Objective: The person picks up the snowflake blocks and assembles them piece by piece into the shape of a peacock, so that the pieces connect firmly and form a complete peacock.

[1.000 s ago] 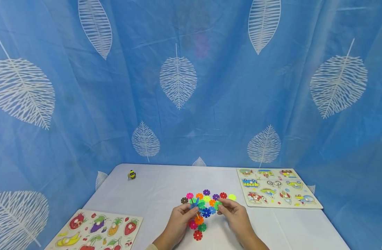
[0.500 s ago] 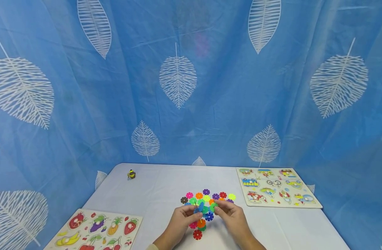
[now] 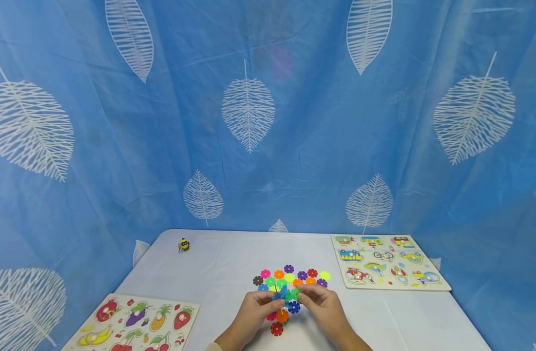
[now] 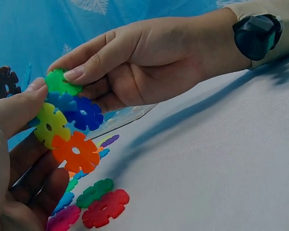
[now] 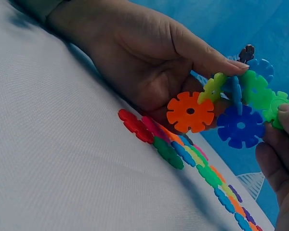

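Observation:
My left hand [image 3: 256,312] pinches a cluster of joined plastic snowflake discs above the table. In the right wrist view the cluster has an orange disc [image 5: 182,114], a yellow disc [image 5: 212,87], a dark blue disc [image 5: 231,134], lighter blue discs and a green disc [image 5: 254,86]. A brown disc [image 4: 7,81] stands out at its far end in the left wrist view. Between thumb and fingers my right hand [image 3: 327,312] holds a bright green disc [image 4: 57,80], right against the cluster's green side. Whether its slots are engaged is hidden by the fingers.
Several loose discs lie beneath and beyond the hands, among them a red disc [image 3: 277,329] and a yellow disc [image 3: 325,275]. A fruit puzzle board [image 3: 190,309] lies front left, a vehicle puzzle board [image 3: 399,287] back right. A small bee-like figure [image 3: 184,244] stands back left.
My right hand has moved left with the bright green disc, bringing it against the cluster. The cluster has turned and shifted slightly right in my left hand.

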The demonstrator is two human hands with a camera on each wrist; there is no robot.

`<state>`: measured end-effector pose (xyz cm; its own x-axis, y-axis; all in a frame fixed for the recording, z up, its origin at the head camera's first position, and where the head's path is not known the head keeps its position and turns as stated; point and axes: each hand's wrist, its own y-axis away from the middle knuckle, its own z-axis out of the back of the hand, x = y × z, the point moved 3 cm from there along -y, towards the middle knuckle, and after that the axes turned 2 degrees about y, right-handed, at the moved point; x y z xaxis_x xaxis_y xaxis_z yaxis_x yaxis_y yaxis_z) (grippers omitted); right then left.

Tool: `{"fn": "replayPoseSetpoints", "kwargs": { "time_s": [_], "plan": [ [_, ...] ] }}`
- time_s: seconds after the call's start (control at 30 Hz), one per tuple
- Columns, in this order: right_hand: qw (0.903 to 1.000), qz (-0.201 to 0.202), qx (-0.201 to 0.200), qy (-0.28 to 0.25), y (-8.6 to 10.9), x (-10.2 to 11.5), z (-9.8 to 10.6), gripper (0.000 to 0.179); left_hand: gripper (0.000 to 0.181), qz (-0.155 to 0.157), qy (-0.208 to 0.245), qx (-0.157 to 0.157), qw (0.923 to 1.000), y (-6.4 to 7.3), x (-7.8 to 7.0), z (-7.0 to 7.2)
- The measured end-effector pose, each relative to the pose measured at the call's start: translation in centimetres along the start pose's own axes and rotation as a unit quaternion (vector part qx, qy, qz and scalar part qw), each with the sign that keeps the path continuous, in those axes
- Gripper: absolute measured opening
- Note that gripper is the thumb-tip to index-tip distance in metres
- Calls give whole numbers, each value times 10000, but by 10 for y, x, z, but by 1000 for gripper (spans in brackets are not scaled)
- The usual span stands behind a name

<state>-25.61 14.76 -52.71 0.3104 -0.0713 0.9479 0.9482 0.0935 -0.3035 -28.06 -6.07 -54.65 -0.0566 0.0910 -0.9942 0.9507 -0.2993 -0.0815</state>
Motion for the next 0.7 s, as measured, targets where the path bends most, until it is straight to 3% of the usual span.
{"fn": "replayPoseSetpoints", "kwargs": {
  "time_s": [0.37,0.57,0.7],
  "plan": [
    [9994,-110,-11,324,0,0,-2,20,20,76,-195,-71,9998,1,0,0],
    [9996,6,-268,40,-3,-1,1,30,25,81,103,-303,9995,-2,-1,-3],
    [9979,89,-587,255,-6,-5,7,26,32,150,563,-720,9957,-3,-2,1]
  ]
}}
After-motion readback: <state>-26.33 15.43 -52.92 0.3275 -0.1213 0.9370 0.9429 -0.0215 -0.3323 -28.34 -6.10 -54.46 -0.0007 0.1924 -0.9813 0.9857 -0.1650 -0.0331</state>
